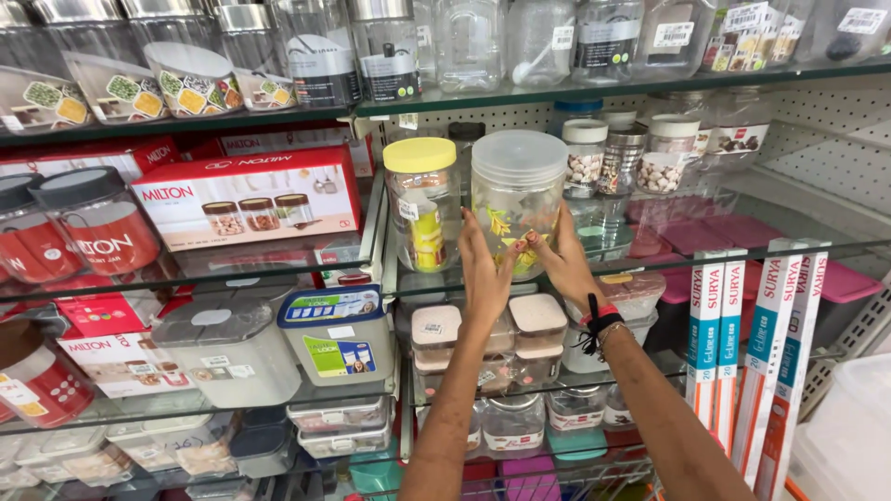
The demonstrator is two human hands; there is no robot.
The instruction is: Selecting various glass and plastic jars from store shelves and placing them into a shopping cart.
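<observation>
Two hands cupped around one clear plastic jar with a frosted lid and yellow flower print (pixel 516 199), centre of frame on a glass shelf (pixel 278 264).

Red cardboard box picturing three jars (pixel 246 197) at left; yellow-lidded clear jar (pixel 422 204) just beside the held one; left hand (pixel 484 269) and right hand (pixel 561 260) pressed against its lower sides, fingers spread; black wristband (pixel 599 327) on right wrist.

Bare forearms, right wrist band (pixel 599 322) (black and red), knotted cord
</observation>
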